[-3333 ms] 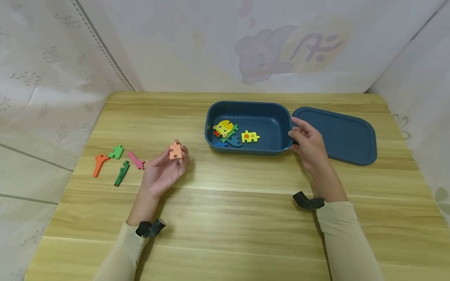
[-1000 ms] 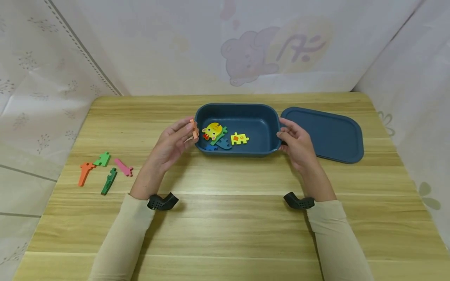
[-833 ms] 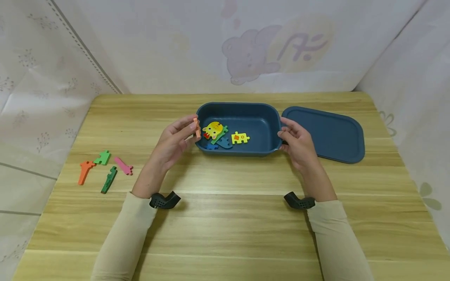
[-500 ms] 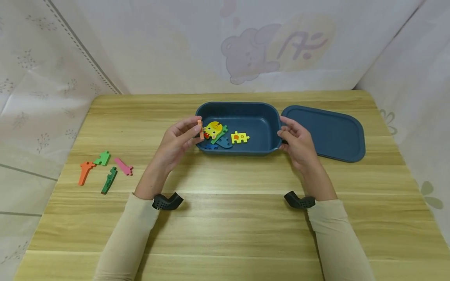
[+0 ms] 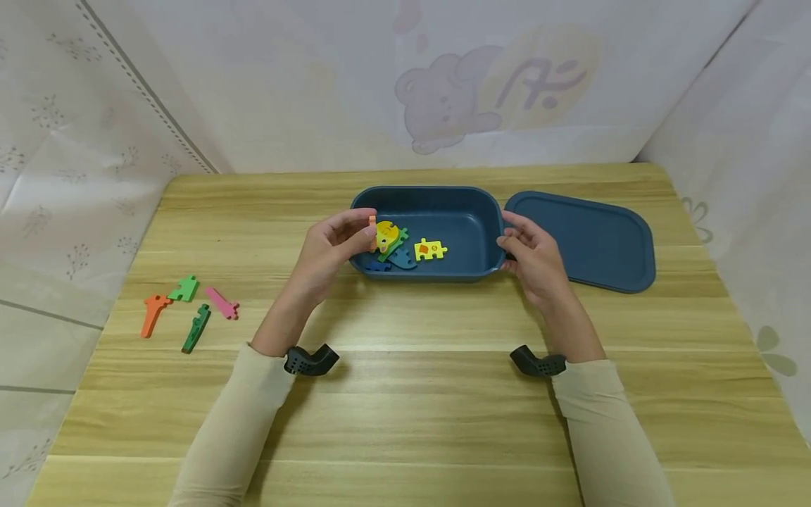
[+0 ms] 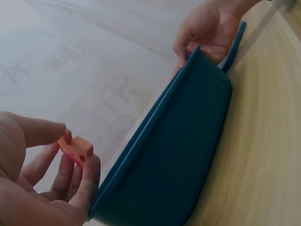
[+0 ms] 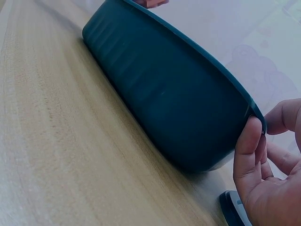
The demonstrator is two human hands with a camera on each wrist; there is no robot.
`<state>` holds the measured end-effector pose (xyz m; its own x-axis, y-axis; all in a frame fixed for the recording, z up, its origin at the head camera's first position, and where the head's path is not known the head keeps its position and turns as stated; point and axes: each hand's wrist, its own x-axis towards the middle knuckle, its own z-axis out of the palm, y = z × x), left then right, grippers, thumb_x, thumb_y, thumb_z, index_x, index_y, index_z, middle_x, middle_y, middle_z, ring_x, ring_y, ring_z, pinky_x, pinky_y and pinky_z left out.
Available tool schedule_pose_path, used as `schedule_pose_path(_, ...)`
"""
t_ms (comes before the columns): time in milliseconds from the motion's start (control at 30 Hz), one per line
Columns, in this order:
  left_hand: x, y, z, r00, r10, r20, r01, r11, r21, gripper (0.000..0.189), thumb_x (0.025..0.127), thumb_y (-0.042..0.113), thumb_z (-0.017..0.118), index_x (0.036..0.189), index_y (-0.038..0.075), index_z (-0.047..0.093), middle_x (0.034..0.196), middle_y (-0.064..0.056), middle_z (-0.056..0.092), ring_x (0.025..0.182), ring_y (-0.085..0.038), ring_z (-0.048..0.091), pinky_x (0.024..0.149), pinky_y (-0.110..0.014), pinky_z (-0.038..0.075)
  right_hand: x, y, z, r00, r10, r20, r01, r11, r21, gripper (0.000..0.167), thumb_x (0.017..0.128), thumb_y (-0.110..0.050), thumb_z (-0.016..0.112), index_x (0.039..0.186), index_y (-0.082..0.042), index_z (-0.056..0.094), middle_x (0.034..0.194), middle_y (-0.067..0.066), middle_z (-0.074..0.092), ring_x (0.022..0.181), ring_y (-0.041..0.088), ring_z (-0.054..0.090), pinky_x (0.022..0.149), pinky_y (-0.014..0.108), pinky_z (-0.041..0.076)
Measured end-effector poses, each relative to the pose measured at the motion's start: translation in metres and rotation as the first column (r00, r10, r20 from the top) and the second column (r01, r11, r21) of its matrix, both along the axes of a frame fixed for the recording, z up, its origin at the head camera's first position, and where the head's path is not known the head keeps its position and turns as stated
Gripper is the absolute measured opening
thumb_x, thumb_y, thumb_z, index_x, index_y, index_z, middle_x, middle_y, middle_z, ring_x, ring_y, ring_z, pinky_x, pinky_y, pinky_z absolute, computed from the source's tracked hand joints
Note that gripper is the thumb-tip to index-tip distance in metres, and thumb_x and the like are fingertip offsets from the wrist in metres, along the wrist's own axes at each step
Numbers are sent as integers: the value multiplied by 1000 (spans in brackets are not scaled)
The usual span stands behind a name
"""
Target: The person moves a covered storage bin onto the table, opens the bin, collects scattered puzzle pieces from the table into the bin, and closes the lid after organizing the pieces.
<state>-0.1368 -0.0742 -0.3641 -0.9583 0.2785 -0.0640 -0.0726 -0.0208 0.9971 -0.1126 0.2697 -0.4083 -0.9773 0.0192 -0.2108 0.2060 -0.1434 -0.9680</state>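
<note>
My left hand (image 5: pixel 332 246) pinches an orange puzzle piece (image 6: pixel 77 148) between thumb and fingers, over the left end of a dark blue box (image 5: pixel 465 271). In the head view the piece stands edge-on and mostly behind the thumb. My right hand (image 5: pixel 535 257) grips the box's right end at the rim, thumb and fingers on the wall (image 7: pixel 207 141). Inside the box lie a yellow animal-head piece (image 5: pixel 388 232) on a green piece, blue pieces (image 5: pixel 402 259) and a yellow piece with orange marks (image 5: pixel 431 249).
On the table's left lie an orange piece (image 5: pixel 152 313), a light green piece (image 5: pixel 184 289), a dark green piece (image 5: pixel 196 329) and a pink piece (image 5: pixel 222 303). A dark blue lid (image 5: pixel 589 243) lies flat right of the box. A pale patterned sheet (image 5: pixel 285 91) stands behind the table.
My left hand has carried the orange puzzle piece rightward from the open table to over the box's left end, turning it edge-on. My right hand has kept its grip on the box.
</note>
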Motion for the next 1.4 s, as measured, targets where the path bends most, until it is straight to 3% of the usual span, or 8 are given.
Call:
schedule_pose_path(200,0,7,0,997,32,-76,-39,995,-92,35,102,13,70,136,2,68,127,-19,67,106,-15,63,89,-14,55,0,0,0,1000,1,-1,-1,1000,3,58,105,-14,64,160,-15,46,109,-3,51,86,9,54,62,18,54)
schedule_pose_path(367,0,12,2,995,46,-92,-58,991,-124,32,101,10,71,132,2,71,131,-25,66,107,-14,62,85,-14,52,1,1,0,1000,-1,-1,1,1000,5,57,106,-13,64,160,-14,46,109,-3,52,85,9,54,62,18,54)
schedule_pose_path(533,0,16,3,994,39,-102,-54,987,-149,31,101,8,71,131,2,72,133,-26,67,110,-15,63,88,-12,54,1,1,0,1000,-6,4,6,1000,10,57,106,-13,64,160,-15,46,108,-3,52,86,9,54,62,18,54)
schedule_pose_path(667,0,19,1,987,35,-155,-63,982,-181,29,101,8,71,129,4,73,130,-23,69,110,-18,63,89,-14,56,2,2,0,1000,-5,6,5,1000,16,57,106,-14,63,160,-15,45,109,-3,51,86,10,53,62,19,54)
schedule_pose_path(800,-1,20,-2,972,42,-233,-93,972,-216,27,101,9,71,127,5,75,124,-19,71,107,-22,64,88,-18,57,1,2,0,1000,1,7,-1,1000,23,58,106,-14,63,161,-15,45,110,-3,51,88,10,53,63,19,53)
schedule_pose_path(1100,-3,23,-5,931,29,-364,-124,962,-242,25,99,2,70,124,1,75,122,-15,71,110,-23,66,103,-41,60,-1,-1,2,1000,14,-2,-14,999,33,57,107,-15,63,161,-15,45,110,-3,51,89,10,52,64,19,53)
schedule_pose_path(1233,-2,24,-6,927,11,-375,-111,963,-246,28,99,1,69,126,1,74,128,-17,69,118,-35,67,104,-46,59,0,-2,2,1000,7,4,-7,999,31,57,106,-14,63,161,-15,45,109,-3,51,87,10,52,63,19,53)
schedule_pose_path(1400,-1,23,-6,926,5,-378,-107,962,-250,30,100,1,68,129,0,72,132,-17,68,126,-41,63,107,-47,58,1,-2,2,1000,5,6,-6,999,33,57,107,-14,62,161,-14,44,109,-3,50,87,10,52,63,19,53)
